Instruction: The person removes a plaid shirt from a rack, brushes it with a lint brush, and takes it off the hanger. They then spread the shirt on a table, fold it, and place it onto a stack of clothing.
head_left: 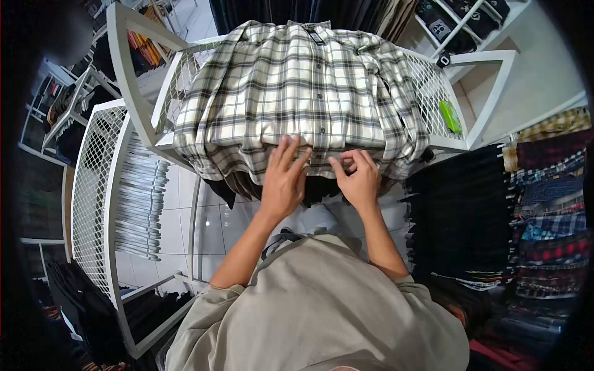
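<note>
- The plaid shirt (297,93) drapes over the white mesh surface (427,86) and hides most of its top.
- The fingers (346,162) of the right hand (360,180) curl into the shirt's front edge; whether they pinch a button or only cloth, I cannot tell.
- The label (315,36) at the collar is too small to read.
- A small green thing (451,116) on the mesh is too small to identify.
- Dark clothes (235,182) under the hem are mostly covered by the shirt and the left hand (283,182).
</note>
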`<state>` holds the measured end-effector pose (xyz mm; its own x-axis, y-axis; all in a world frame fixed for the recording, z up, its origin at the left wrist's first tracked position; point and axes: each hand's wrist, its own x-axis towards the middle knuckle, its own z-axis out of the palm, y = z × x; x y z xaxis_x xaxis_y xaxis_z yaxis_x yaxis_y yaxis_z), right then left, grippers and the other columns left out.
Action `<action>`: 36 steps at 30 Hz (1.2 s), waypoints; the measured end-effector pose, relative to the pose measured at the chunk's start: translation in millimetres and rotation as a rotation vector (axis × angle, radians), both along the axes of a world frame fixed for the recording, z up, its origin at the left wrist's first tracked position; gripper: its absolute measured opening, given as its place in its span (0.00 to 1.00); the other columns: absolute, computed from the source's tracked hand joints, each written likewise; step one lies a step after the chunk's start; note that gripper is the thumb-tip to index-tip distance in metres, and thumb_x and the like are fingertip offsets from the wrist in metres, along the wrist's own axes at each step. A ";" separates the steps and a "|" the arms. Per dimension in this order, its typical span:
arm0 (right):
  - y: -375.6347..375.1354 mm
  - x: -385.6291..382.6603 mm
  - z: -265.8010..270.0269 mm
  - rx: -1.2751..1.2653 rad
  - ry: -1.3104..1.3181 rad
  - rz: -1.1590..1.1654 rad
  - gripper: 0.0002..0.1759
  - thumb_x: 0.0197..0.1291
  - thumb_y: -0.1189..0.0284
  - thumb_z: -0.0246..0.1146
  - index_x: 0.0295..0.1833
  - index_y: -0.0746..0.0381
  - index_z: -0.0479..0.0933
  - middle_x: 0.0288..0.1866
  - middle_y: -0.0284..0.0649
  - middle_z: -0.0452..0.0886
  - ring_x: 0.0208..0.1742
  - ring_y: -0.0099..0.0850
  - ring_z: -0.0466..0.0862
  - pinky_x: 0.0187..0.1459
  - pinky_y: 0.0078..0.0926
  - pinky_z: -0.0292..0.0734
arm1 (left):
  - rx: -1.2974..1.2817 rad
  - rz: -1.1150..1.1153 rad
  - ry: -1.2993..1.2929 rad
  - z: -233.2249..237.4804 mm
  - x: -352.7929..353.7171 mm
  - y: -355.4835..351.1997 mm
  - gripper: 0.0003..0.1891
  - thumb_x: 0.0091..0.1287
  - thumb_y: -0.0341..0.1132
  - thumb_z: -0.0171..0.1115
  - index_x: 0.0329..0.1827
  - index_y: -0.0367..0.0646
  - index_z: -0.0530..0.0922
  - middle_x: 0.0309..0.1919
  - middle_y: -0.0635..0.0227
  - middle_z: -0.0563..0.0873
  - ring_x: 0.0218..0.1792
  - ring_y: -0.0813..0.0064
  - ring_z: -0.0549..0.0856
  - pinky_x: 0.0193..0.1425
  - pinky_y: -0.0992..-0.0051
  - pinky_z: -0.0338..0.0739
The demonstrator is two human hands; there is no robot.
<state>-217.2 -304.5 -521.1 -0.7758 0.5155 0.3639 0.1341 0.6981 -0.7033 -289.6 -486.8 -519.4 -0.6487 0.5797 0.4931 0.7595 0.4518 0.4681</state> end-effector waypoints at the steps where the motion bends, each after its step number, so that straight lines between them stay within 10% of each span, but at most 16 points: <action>1: -3.2 -1.7 -7.2 0.000 0.013 -0.001 0.18 0.57 0.56 0.76 0.38 0.59 0.82 0.34 0.36 0.82 0.30 0.36 0.85 0.32 0.35 0.78 | 0.054 -0.025 0.018 -4.6 4.4 1.4 0.21 0.67 0.23 0.62 0.64 0.43 0.81 0.68 0.53 0.78 0.71 0.49 0.75 0.71 0.55 0.71; 3: -7.4 -5.7 -19.7 0.121 -0.061 -0.055 0.22 0.55 0.51 0.76 0.36 0.59 0.80 0.33 0.36 0.82 0.31 0.40 0.85 0.32 0.37 0.79 | 0.236 -0.040 -0.354 -24.4 17.4 3.4 0.16 0.68 0.26 0.62 0.59 0.41 0.83 0.53 0.54 0.87 0.58 0.52 0.84 0.61 0.57 0.78; 12: -5.4 -6.3 -38.0 0.120 -0.088 -0.230 0.33 0.49 0.47 0.78 0.44 0.58 0.71 0.37 0.40 0.75 0.40 0.47 0.82 0.36 0.46 0.75 | 0.265 0.103 -0.422 -40.7 25.7 -15.7 0.12 0.71 0.31 0.64 0.54 0.38 0.85 0.43 0.53 0.89 0.41 0.58 0.89 0.47 0.67 0.82; 18: 10.4 -2.5 -92.5 -0.107 0.017 0.080 0.11 0.69 0.65 0.65 0.46 0.63 0.77 0.40 0.43 0.80 0.37 0.44 0.82 0.39 0.42 0.77 | 0.227 0.089 -0.446 -45.0 42.3 -12.2 0.12 0.71 0.31 0.65 0.54 0.38 0.85 0.39 0.54 0.89 0.36 0.63 0.88 0.43 0.69 0.80; 26: -12.6 38.5 -27.6 -0.384 0.208 0.115 0.11 0.78 0.67 0.55 0.50 0.65 0.72 0.32 0.42 0.80 0.30 0.30 0.78 0.35 0.31 0.73 | -0.111 0.106 -0.055 -50.8 48.7 -13.9 0.51 0.50 0.36 0.82 0.80 0.56 0.64 0.75 0.48 0.64 0.72 0.44 0.68 0.73 0.52 0.65; 32: -0.7 47.0 19.6 -1.039 0.292 0.226 0.11 0.79 0.62 0.55 0.50 0.60 0.70 0.21 0.27 0.68 0.14 0.15 0.64 0.15 0.19 0.61 | -0.096 0.270 0.052 -80.4 34.9 0.4 0.55 0.46 0.40 0.83 0.81 0.52 0.62 0.78 0.49 0.62 0.77 0.46 0.62 0.77 0.49 0.59; 36: 16.8 46.0 25.1 -0.802 0.243 0.169 0.12 0.77 0.62 0.58 0.47 0.61 0.73 0.20 0.26 0.68 0.16 0.15 0.64 0.18 0.19 0.61 | 0.080 0.346 0.126 -79.4 15.1 2.4 0.43 0.55 0.44 0.80 0.74 0.45 0.71 0.66 0.50 0.75 0.66 0.50 0.74 0.69 0.53 0.68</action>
<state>-171.2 -287.7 -496.1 -0.8128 0.5730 0.1046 -0.1455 -0.0260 -0.9890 -274.5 -484.3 -598.8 -0.7307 0.2933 0.6165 0.6222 0.6577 0.4245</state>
